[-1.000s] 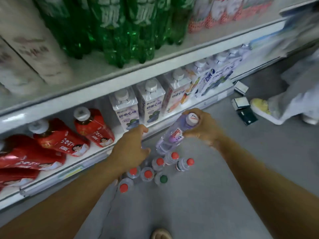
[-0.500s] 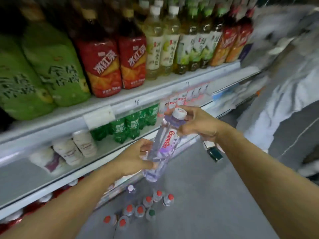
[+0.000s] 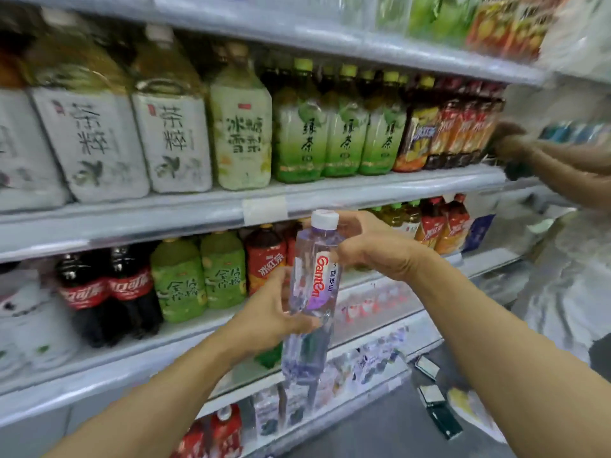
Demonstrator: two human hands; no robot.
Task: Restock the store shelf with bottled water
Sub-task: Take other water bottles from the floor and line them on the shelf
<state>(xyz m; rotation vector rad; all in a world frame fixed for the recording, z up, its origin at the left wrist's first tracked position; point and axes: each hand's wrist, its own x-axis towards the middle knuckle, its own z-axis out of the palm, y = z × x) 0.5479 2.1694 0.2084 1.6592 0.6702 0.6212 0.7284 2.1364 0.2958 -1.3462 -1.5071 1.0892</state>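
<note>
Bottle of water is up at mid-frame now, in front of the middle shelf; a second ago I had it low over the floor stock. My left hand grips its lower body, my right hand curls round the neck under the white cap. It sits nearly upright. I judge pickup done, placement next; no open slot shows among these teas yet.

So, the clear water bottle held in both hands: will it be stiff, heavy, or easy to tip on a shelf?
The water bottle looks full and capped, so probably fairly heavy and firm. Its clear, thin plastic may dent slightly where the left hand and right hand grip it. Tall and slim, it would likely tip easily.
</note>
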